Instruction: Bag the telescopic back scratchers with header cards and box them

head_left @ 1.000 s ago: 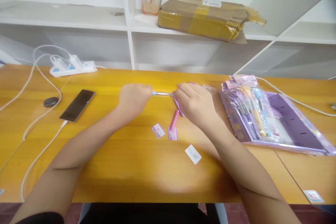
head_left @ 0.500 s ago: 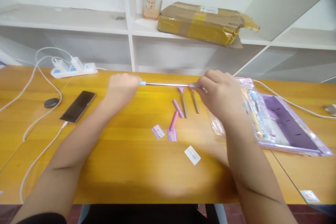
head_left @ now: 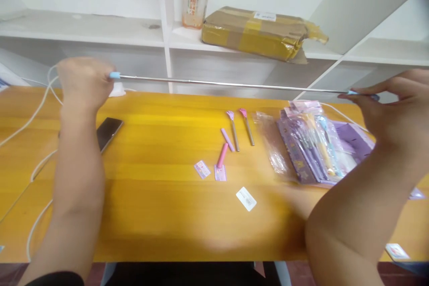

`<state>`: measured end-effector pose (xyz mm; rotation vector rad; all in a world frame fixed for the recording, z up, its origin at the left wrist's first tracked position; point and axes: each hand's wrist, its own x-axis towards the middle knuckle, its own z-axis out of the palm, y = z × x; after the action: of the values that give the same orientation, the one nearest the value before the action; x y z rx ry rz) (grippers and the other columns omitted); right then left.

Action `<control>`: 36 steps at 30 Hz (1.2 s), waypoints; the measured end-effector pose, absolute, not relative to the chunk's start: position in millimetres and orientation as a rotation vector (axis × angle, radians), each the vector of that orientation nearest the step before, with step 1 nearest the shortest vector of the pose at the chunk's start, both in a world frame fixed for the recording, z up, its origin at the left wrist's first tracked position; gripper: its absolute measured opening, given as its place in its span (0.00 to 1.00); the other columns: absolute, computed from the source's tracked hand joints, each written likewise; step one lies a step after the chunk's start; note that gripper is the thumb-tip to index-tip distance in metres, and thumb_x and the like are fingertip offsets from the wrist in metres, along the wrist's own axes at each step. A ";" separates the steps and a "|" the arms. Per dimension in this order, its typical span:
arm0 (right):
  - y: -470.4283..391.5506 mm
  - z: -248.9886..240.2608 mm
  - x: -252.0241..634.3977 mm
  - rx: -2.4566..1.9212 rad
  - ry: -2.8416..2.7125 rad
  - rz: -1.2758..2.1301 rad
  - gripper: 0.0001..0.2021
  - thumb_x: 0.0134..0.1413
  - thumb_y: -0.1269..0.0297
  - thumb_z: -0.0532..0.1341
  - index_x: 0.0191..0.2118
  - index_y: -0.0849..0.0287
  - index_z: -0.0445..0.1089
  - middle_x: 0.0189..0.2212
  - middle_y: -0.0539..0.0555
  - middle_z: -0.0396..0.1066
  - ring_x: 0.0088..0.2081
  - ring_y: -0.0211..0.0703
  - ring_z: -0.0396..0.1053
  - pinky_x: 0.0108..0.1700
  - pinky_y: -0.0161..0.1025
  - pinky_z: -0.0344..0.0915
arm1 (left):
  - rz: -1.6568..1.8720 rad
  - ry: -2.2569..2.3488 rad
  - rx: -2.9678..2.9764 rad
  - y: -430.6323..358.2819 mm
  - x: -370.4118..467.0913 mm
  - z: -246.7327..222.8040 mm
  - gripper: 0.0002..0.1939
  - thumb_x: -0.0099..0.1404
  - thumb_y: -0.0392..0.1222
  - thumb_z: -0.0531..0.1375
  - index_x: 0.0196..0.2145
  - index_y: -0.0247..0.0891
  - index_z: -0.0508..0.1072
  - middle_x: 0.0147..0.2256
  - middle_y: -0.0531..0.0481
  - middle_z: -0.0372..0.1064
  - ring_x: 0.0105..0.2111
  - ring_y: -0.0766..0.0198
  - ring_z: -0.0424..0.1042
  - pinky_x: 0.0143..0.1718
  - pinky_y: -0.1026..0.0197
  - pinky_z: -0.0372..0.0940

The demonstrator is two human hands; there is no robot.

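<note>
A telescopic back scratcher with light blue ends and a thin metal rod stretches between my hands above the table. My left hand is wrapped round its blue handle. At the other end, my right hand pinches the blue tip, whose shape is partly covered by fingers. Below lie a purple hand-shaped scratcher head on a metal rod and a pink one. Beside them are a purple handle tube and a pink handle tube. The pink tube overlaps a small printed card.
Packaged scratchers lie in and over a purple box at right, beside clear wrappers. A phone and white cables are at left. A white card lies in front. Behind, a shelf holds a taped carton.
My hands have moved far apart, left hand to the left and right hand to the right, both higher in view. The rod between them has extended to a much greater length.
</note>
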<state>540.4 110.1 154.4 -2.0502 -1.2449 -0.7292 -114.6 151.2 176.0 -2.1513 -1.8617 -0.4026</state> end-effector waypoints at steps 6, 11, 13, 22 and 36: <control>81.1 149.4 542.7 -1.906 -1.509 -0.521 0.18 0.44 0.50 0.84 0.35 0.56 0.87 0.31 0.61 0.78 0.27 0.41 0.65 0.34 0.50 0.60 | -0.164 -1.841 -1.927 158.7 -97.1 166.2 0.18 0.77 0.40 0.50 0.42 0.29 0.78 0.38 0.48 0.71 0.36 0.66 0.45 0.40 0.59 0.40; 65.4 142.4 548.3 -1.895 -1.610 -0.495 0.10 0.50 0.63 0.83 0.38 0.51 0.88 0.39 0.57 0.84 0.29 0.39 0.72 0.36 0.45 0.66 | -0.200 -1.866 -1.948 156.8 -103.1 167.3 0.18 0.79 0.44 0.53 0.44 0.31 0.80 0.36 0.50 0.73 0.36 0.67 0.47 0.41 0.61 0.39; 66.4 142.7 553.4 -1.984 -1.623 -0.432 0.09 0.51 0.69 0.81 0.38 0.49 0.88 0.40 0.57 0.85 0.32 0.40 0.76 0.36 0.44 0.65 | -0.202 -1.897 -1.938 155.9 -105.5 168.1 0.19 0.80 0.43 0.52 0.47 0.30 0.80 0.36 0.50 0.73 0.37 0.68 0.48 0.42 0.60 0.39; 79.5 148.5 550.6 -2.142 -1.580 -0.470 0.15 0.44 0.77 0.81 0.36 0.49 0.88 0.38 0.60 0.85 0.31 0.41 0.74 0.34 0.45 0.62 | -0.161 -1.896 -1.917 158.5 -97.9 165.4 0.17 0.77 0.41 0.54 0.43 0.29 0.81 0.32 0.51 0.69 0.37 0.69 0.53 0.43 0.61 0.41; 62.8 104.9 325.4 -1.190 -2.317 -0.558 0.17 0.79 0.68 0.53 0.45 0.56 0.80 0.36 0.53 0.76 0.31 0.39 0.66 0.32 0.41 0.51 | -0.068 -1.627 -2.441 116.5 38.0 108.5 0.17 0.72 0.33 0.53 0.39 0.38 0.83 0.34 0.38 0.79 0.36 0.47 0.78 0.35 0.53 0.60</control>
<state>325.4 62.8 104.9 -1.1901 -2.3171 -0.5581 38.0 116.5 108.5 -2.4410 -1.6272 -0.0683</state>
